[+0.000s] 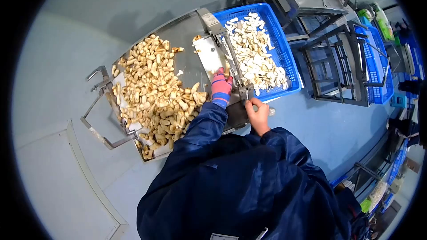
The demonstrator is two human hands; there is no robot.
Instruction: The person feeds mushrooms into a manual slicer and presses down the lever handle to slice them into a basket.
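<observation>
My left hand, in a pink and blue striped glove, rests on a white board with its fingers against a brownish, mushroom-like piece. Along the right edge of this board runs a long metal cutting blade with a lever. My bare right hand is closed around the lever's near end. Left of the board, many whole tan and white mushroom-like pieces are heaped on the metal table. Beyond the blade, a blue basket holds white cut slices.
A metal bracket frame sticks out at the table's left side. Metal stands and another blue basket are to the right. Farther right are more work tables and people's dark-clothed parts. A pale wall rises behind the table.
</observation>
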